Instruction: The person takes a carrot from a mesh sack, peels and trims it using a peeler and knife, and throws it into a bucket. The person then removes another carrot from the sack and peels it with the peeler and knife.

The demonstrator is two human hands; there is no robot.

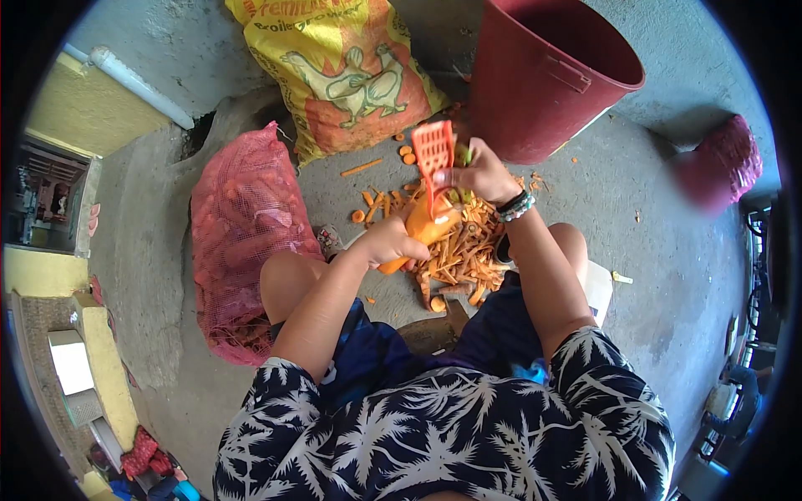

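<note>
My left hand [387, 242] is wrapped around a thick, smooth orange carrot [431, 222]. The carrot lies aslant above a heap of carrot peelings and pieces [455, 265] on the floor between my legs. Closed around an orange-red plastic tool [433, 150] with a perforated flat head is my right hand [484, 177], just past the carrot's far end. The tool's narrow lower part reaches down to the carrot; whether it touches I cannot tell. A bit of green shows by the right fingers, its kind unclear.
A red mesh sack of carrots [251, 225] stands at my left. Ahead are a yellow printed feed sack [351, 75] and a tall dark-red bin [535, 92]. A purplish-pink bag [727, 163] sits by the right wall. Cut carrot ends [408, 155] lie scattered on the concrete floor [660, 267].
</note>
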